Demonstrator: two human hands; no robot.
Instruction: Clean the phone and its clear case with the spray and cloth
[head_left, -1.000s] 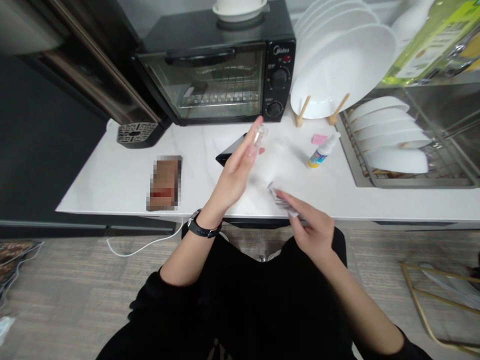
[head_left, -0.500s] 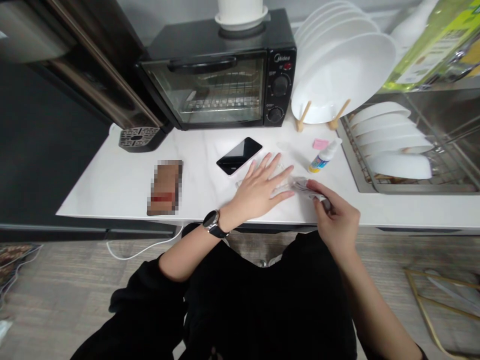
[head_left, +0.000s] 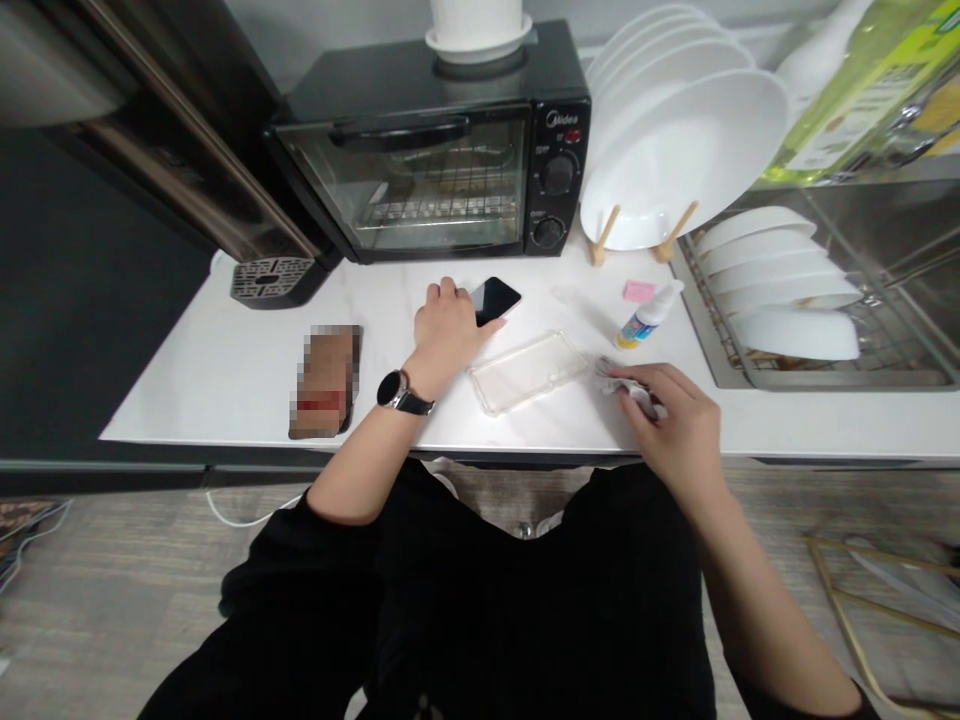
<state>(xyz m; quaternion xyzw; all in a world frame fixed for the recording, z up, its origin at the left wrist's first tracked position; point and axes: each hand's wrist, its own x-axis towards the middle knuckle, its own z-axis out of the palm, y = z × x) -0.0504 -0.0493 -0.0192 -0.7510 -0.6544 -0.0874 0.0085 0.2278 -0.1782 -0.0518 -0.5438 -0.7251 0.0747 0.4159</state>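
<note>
Phone (head_left: 496, 297) partly beneath left fingers (head_left: 448, 288)

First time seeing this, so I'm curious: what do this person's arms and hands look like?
Both the left hand and right hand are ungloved. Black sleeves end near the elbows. The left wrist wears a round, dark-faced watch on a black strap.

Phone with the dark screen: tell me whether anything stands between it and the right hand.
Yes: the clear case lies flat on the counter between the phone and the right hand, which holds a crumpled wipe. The left hand also covers part of the phone.
</note>
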